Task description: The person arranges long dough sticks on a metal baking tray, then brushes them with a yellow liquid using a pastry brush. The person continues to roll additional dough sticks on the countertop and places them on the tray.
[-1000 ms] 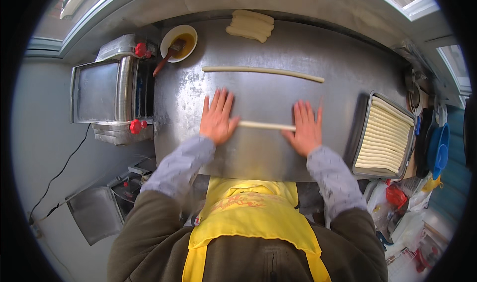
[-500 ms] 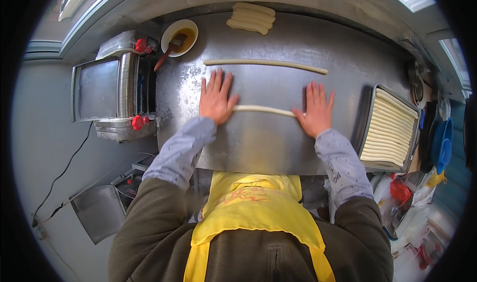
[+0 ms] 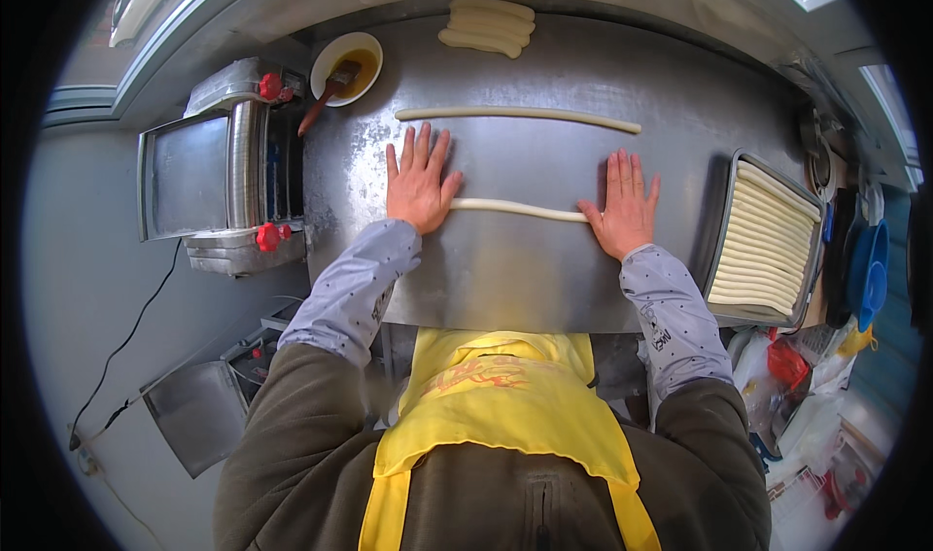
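A thin pale dough rope [image 3: 520, 208] lies crosswise on the steel worktop [image 3: 457, 284], its two ends running under my palms. My left hand [image 3: 419, 184] is flat over its left end, fingers stretched forward and thumb out to the side. Over the right end, my right hand [image 3: 624, 206] lies just as flat with its fingers extended. Both hands hide the rope's tips. Farther off, a second dough rope [image 3: 520, 115] rests untouched, roughly parallel to the first. Several thicker dough pieces [image 3: 489, 24] sit side by side at the far edge.
At the far left stands a white bowl [image 3: 370, 77] of yellowish liquid with a brush [image 3: 330, 94] leaning in it. A metal roller machine [image 3: 219, 167] is left of the worktop. On the right, a tray [image 3: 716, 259] holds several dough ropes in rows, beside blue bowls [image 3: 868, 274].
Both hands stay on the dough rope and have shifted only slightly. The rope's curve has changed a little between them. The whole view has tilted slightly.
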### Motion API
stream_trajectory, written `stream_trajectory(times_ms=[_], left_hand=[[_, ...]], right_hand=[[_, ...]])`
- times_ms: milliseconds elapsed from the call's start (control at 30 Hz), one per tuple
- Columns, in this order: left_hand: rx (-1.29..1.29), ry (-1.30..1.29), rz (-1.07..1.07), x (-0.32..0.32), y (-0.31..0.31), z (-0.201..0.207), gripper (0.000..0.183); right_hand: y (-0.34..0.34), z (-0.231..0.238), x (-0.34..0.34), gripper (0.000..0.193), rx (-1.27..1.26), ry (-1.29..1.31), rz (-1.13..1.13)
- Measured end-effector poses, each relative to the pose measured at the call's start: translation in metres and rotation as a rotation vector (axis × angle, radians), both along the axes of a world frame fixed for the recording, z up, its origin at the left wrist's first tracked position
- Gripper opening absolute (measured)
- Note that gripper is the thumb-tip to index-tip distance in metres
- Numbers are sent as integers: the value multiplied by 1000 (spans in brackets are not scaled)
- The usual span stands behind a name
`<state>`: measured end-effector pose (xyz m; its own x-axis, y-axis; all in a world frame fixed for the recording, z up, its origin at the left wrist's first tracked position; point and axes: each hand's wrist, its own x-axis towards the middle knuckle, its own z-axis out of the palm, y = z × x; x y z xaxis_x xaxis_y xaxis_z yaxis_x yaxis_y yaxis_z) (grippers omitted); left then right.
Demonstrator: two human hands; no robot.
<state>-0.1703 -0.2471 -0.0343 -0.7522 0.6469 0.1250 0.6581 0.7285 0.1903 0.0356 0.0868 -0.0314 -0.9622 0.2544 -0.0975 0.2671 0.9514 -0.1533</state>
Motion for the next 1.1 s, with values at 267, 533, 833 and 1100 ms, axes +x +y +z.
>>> stream_trajectory(times_ms=[267, 533, 833, 1100], left_hand=[[-265, -429, -48, 154, -97, 52, 75], [1, -126, -51, 50, 9, 25, 74], [-3, -170, -189, 55, 71, 23, 96], [-107, -363, -262, 115, 39, 50, 105]], right_hand=[[-66, 57, 139, 101, -180, -372, 67], [-46, 24, 10, 94, 58, 44, 98], [-90, 14, -48, 95, -127, 2, 181], [-97, 30, 21, 92, -197, -55, 282]])
